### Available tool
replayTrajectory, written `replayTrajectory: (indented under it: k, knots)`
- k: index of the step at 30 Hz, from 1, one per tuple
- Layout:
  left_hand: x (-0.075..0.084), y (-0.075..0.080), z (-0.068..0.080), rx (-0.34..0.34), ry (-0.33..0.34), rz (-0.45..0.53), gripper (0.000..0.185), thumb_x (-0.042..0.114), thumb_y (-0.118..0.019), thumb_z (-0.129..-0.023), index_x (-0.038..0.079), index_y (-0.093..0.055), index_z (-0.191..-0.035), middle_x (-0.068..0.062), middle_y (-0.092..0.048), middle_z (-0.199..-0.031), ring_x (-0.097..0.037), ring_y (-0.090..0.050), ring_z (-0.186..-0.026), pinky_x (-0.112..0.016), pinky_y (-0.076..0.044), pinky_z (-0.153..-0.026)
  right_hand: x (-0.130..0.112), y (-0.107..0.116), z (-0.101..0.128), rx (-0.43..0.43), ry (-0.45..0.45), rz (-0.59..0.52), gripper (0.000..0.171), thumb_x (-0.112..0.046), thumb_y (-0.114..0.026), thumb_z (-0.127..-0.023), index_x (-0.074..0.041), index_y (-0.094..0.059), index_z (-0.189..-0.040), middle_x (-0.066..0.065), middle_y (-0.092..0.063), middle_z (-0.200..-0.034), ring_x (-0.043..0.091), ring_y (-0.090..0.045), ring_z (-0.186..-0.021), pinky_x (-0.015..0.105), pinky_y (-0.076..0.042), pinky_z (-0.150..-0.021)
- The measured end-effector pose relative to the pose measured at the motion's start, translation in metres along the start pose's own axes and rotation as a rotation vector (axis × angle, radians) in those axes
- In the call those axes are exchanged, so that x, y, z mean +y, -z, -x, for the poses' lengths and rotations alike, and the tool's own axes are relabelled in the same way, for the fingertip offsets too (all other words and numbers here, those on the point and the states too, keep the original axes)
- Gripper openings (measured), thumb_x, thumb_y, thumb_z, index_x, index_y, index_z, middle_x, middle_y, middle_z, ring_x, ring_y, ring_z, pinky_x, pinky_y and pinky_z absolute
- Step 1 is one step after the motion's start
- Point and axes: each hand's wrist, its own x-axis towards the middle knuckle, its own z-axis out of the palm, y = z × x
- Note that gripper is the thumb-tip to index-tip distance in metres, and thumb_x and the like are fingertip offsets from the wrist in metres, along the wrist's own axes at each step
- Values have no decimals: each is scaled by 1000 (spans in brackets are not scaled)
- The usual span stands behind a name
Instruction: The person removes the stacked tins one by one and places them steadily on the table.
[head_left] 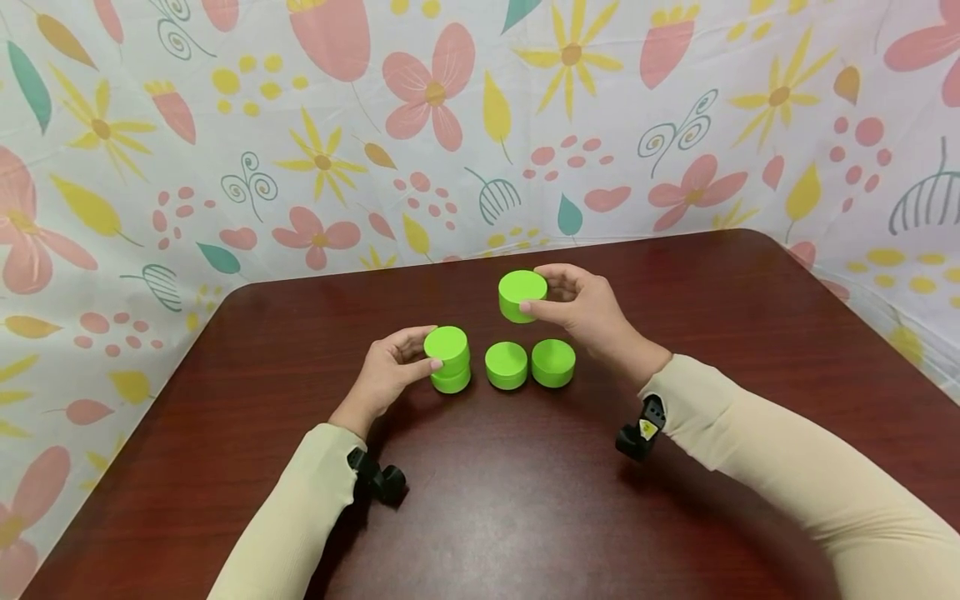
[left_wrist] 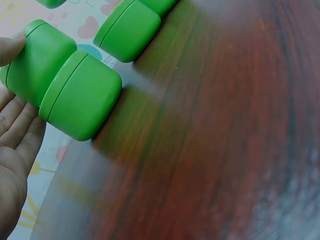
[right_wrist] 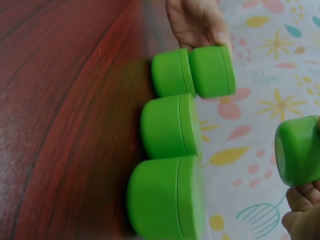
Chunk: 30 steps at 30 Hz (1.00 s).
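Observation:
Several round green lidded jars are on the dark table. My left hand point(head_left: 386, 371) holds the upper jar point(head_left: 447, 346) of a stack of two between thumb and fingers. Beneath it, the lower jar point(left_wrist: 82, 97) stands on the table. Two more jars, a middle one point(head_left: 506, 367) and a right one point(head_left: 553, 364), stand side by side to the right of the stack. My right hand point(head_left: 588, 308) grips another jar point(head_left: 520, 296) by its side, raised above and behind those two. In the right wrist view this raised jar point(right_wrist: 297, 150) shows its underside rim.
The dark red-brown wooden table point(head_left: 510, 500) has rounded far corners. A white cloth point(head_left: 480, 167) with printed flowers and leaves hangs behind it. Each wrist carries a black strapped camera, the left one point(head_left: 378, 479) low over the table.

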Motion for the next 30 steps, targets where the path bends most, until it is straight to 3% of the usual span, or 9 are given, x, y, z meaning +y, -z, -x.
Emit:
replayTrajectory:
  k: [12, 30]
  knots:
    - [2, -1, 0, -2, 4, 6, 47, -3, -68, -80, -1, -55, -125, -20, -60, -119, -11, -60, -101, -24, -50, -84, 3, 20, 9, 31, 31, 46, 52, -17, -75, -78, -4, -54, -123, -8, -64, -99, 11, -61, -89, 22, -52, -75]
    - [1, -1, 1, 3, 5, 0, 47, -3, -68, -80, -1, -55, -125, -20, -61, -118, -9, -60, -100, -24, -50, -84, 17, 51, 30, 159, -29, 88, 56, -17, -75, -79, -2, -51, -127, -17, -60, -95, 2, -59, -87, 15, -50, -71]
